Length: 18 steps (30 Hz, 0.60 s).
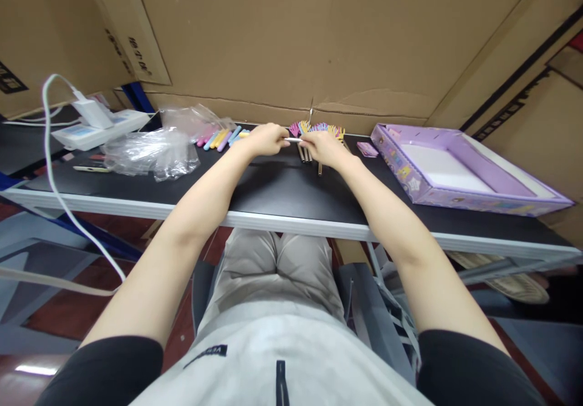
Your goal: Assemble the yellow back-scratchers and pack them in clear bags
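My left hand [269,140] and my right hand [324,148] are raised over the far part of the black table, fingers closed in a pinch. Between them they hold a short, thin silver rod [294,140] level, one hand at each end. Behind and below my right hand lie several pink, yellow, blue and purple claw-shaped heads [337,131] with metal rods [306,155] pointing toward me. To the left of my left hand, pastel-coloured sticks [219,140] lie in a row, partly covered by my wrist.
Crumpled clear plastic bags [157,154] lie on the left, near a white power strip [73,135] with a plugged-in charger and cable [51,144]. Small pink cards [367,149] sit beside a shallow purple box [410,178] on the right. Cardboard walls [282,41] stand behind the table.
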{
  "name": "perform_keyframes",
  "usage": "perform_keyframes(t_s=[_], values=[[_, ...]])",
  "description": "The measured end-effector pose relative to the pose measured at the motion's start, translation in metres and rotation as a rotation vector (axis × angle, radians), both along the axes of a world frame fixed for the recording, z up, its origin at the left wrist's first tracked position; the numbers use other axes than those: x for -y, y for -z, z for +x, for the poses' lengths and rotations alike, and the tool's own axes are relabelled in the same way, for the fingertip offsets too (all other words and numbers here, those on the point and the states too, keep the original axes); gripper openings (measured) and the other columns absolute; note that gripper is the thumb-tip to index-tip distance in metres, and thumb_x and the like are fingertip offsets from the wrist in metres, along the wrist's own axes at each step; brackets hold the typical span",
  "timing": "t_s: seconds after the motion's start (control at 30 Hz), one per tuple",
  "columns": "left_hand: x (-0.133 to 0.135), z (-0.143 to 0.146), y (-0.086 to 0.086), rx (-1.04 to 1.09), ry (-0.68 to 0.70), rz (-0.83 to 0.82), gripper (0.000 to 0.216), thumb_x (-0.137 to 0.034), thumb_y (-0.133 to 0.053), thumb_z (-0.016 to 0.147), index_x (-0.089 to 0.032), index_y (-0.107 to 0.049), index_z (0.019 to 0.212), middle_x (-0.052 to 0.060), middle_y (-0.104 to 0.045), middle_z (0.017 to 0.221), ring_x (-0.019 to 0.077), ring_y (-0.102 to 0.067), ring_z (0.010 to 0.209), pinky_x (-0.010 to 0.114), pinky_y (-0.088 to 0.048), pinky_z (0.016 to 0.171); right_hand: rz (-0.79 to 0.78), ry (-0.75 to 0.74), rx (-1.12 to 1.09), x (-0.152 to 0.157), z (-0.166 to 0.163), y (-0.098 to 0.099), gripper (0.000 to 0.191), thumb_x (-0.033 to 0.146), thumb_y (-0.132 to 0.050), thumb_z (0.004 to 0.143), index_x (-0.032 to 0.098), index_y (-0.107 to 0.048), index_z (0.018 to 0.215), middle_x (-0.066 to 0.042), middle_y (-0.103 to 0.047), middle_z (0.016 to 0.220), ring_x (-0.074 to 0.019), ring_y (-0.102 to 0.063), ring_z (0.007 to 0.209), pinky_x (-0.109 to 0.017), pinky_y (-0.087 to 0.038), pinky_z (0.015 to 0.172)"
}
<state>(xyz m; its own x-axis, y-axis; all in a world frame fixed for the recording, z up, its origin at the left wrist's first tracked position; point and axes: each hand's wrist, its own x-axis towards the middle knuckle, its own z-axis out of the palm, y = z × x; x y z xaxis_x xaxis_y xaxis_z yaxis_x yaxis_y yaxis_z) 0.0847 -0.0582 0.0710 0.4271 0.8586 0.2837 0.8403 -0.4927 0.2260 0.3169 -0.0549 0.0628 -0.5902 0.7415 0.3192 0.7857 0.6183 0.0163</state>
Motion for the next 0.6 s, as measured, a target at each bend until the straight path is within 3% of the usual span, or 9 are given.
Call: perform_keyframes(t_s=[0.17, 0.37, 0.6], values=[[0.003, 0.005, 0.002, -0.073, -0.053, 0.028, 0.027, -0.032, -0.068, 0.101, -0.022, -0.089, 0.113, 0.014, -0.086, 0.104, 0.0351, -0.078, 0.111, 0.038, -0.053, 0.096, 0.011, 0.02, 0.033, 0.011, -0.018, -0.004, 0.036, 0.026, -0.05, 0.117, 0.019, -0.085, 0.122, -0.017, -0.087, 0.124, -0.0335, -0.075, 0.117, -0.038, -0.044, 0.094], [-0.01, -0.011, 0.008, -0.062, -0.083, 0.054, 0.026, -0.033, -0.068, 0.101, -0.023, -0.089, 0.114, 0.012, -0.085, 0.101, 0.0343, -0.077, 0.113, 0.039, -0.054, 0.098, 0.018, 0.066, 0.022, 0.001, -0.002, 0.0, 0.034, 0.029, -0.053, 0.116, 0.019, -0.085, 0.122, -0.018, -0.086, 0.128, -0.0347, -0.073, 0.12, -0.048, -0.043, 0.11], [-0.015, -0.019, 0.011, 0.038, -0.114, 0.07, 0.018, -0.027, -0.066, 0.103, -0.023, -0.083, 0.106, 0.013, -0.082, 0.107, 0.0372, -0.07, 0.126, 0.053, -0.046, 0.118, 0.005, 0.118, -0.114, -0.018, 0.013, 0.007, 0.03, 0.037, -0.062, 0.112, 0.022, -0.087, 0.122, -0.018, -0.087, 0.124, -0.0383, -0.073, 0.123, -0.058, -0.048, 0.115]])
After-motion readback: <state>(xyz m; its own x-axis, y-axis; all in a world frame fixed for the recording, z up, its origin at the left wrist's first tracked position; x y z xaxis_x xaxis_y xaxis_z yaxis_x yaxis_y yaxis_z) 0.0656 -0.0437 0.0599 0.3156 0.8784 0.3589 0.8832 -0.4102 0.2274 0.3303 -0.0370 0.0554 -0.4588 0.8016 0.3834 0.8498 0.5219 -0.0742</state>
